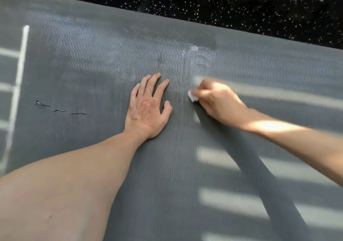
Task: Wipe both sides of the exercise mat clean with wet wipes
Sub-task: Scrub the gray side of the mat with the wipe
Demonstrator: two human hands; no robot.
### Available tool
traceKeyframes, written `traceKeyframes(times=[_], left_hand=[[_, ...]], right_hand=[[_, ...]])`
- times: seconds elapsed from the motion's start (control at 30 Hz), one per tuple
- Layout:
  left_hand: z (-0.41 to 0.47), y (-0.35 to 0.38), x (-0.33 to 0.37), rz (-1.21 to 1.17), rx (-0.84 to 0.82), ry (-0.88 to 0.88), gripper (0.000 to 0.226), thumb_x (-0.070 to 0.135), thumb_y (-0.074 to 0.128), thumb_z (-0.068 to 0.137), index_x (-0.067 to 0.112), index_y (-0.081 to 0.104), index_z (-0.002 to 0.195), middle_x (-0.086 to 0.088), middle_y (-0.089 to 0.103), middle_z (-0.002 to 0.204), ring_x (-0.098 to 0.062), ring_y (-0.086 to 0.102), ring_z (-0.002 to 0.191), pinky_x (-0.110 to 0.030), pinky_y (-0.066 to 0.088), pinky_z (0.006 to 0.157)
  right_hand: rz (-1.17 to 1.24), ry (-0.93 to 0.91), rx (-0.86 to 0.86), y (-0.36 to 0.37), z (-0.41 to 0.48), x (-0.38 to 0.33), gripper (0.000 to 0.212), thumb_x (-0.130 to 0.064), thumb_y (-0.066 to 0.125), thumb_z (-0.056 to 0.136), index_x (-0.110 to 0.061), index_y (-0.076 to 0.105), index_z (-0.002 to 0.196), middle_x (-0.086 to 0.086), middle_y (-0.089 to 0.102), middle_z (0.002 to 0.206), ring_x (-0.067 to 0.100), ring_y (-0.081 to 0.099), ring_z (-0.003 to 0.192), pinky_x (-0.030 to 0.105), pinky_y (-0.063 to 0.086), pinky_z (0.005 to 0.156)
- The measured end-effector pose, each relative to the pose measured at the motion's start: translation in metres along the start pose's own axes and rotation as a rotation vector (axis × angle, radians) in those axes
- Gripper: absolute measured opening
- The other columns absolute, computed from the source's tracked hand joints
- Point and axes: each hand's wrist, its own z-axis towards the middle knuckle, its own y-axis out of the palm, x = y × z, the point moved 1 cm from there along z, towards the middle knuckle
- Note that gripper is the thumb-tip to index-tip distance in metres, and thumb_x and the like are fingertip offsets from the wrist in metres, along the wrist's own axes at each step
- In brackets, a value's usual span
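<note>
pressing flat, left hand [147, 109] steadies mat [92, 64]; right hand [216, 99] pinches wipe [192, 97].

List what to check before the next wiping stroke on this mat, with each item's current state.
1. Bracing: ok, left hand lies flat on the mat.
2. Grip on wet wipe: ok, right hand holds it; only a white corner shows.
3. Wipe against the mat: cannot tell, that hand is blurred.
4. Moisture laid down: ok, wet sheen beyond the right hand.
5. Surface intact: not ok, small tears left of the left hand.
6. Other side wiped: cannot tell.
</note>
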Motion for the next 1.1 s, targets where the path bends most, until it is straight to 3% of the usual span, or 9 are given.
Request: traceKeyframes(times=[0.13,0.3,0.43,0.67,0.77,0.83,0.93,1.03,1.1], left_hand=[[-0.001,-0.001,0.002,-0.003,-0.002,-0.005,0.063,0.042,0.030,0.090,0.018,0.039,0.147,-0.006,0.031,0.157,-0.025,0.021,0.147,-0.044,0.016,0.120],[0.000,-0.001,0.001,-0.001,-0.004,0.000,0.063,0.042,0.030,0.090,0.018,0.038,0.148,-0.006,0.030,0.157,-0.025,0.020,0.147,-0.043,0.015,0.121],[-0.001,-0.001,0.001,-0.013,-0.003,-0.004,0.064,0.043,0.029,0.090,0.018,0.038,0.148,-0.006,0.029,0.157,-0.024,0.019,0.148,-0.044,0.015,0.121],[0.000,-0.001,0.002,-0.012,0.007,0.001,0.063,0.042,0.030,0.090,0.018,0.039,0.147,-0.006,0.030,0.157,-0.025,0.020,0.147,-0.043,0.015,0.120],[0.000,0.000,0.001,-0.010,0.004,0.005,0.063,0.042,0.030,0.091,0.018,0.038,0.148,-0.006,0.029,0.157,-0.025,0.020,0.147,-0.044,0.015,0.121],[0.000,0.000,0.002,-0.013,0.012,0.009,0.062,0.042,0.031,0.091,0.018,0.038,0.147,-0.006,0.030,0.157,-0.025,0.021,0.147,-0.044,0.016,0.120],[0.000,0.000,0.002,-0.014,0.019,0.010,0.062,0.042,0.032,0.090,0.018,0.039,0.147,-0.006,0.031,0.156,-0.026,0.022,0.147,-0.043,0.016,0.120],[-0.001,-0.001,0.002,-0.017,0.018,0.006,0.062,0.042,0.032,0.090,0.018,0.039,0.147,-0.007,0.031,0.156,-0.026,0.021,0.147,-0.043,0.015,0.120],[-0.001,-0.001,0.003,-0.019,0.017,0.004,0.062,0.042,0.032,0.090,0.018,0.039,0.147,-0.007,0.031,0.156,-0.026,0.021,0.147,-0.043,0.015,0.120]], right_hand=[[-0.084,0.298,0.142,-0.006,0.029,0.024,0.040,-0.033,0.036,0.089,-0.007,0.066,0.097,0.009,0.054,0.095,0.028,0.052,0.088,0.034,0.041,0.069],[0.119,0.093,-0.063,0.001,-0.020,-0.017,0.038,-0.029,0.037,0.088,-0.009,0.070,0.093,0.012,0.057,0.089,0.032,0.056,0.080,0.038,0.049,0.064],[0.098,0.266,0.162,-0.007,0.011,0.008,0.021,-0.010,0.053,0.087,-0.003,0.072,0.090,0.014,0.058,0.088,0.034,0.059,0.078,0.032,0.045,0.065],[0.155,0.158,0.021,0.016,-0.034,-0.032,0.054,-0.049,0.031,0.082,-0.012,0.066,0.101,0.005,0.053,0.099,0.022,0.050,0.087,0.030,0.038,0.070],[0.059,0.318,0.051,0.009,-0.019,-0.018,0.034,-0.031,0.045,0.090,-0.010,0.066,0.106,0.009,0.056,0.105,0.026,0.053,0.090,0.032,0.041,0.072],[0.073,0.250,0.031,0.013,-0.034,-0.036,0.027,-0.019,0.043,0.096,-0.006,0.063,0.111,0.010,0.053,0.105,0.026,0.052,0.091,0.031,0.040,0.074],[0.087,0.017,-0.083,0.021,-0.063,-0.055,0.040,-0.031,0.033,0.095,-0.011,0.057,0.119,0.002,0.047,0.107,0.019,0.048,0.090,0.030,0.035,0.073],[0.086,0.229,0.034,0.016,-0.040,-0.028,0.017,-0.032,0.050,0.092,-0.017,0.058,0.095,-0.003,0.052,0.093,0.019,0.052,0.084,0.036,0.037,0.070],[0.091,0.332,0.066,0.014,-0.033,-0.026,0.014,-0.029,0.054,0.093,-0.016,0.059,0.092,-0.001,0.053,0.091,0.020,0.052,0.083,0.035,0.038,0.069]])
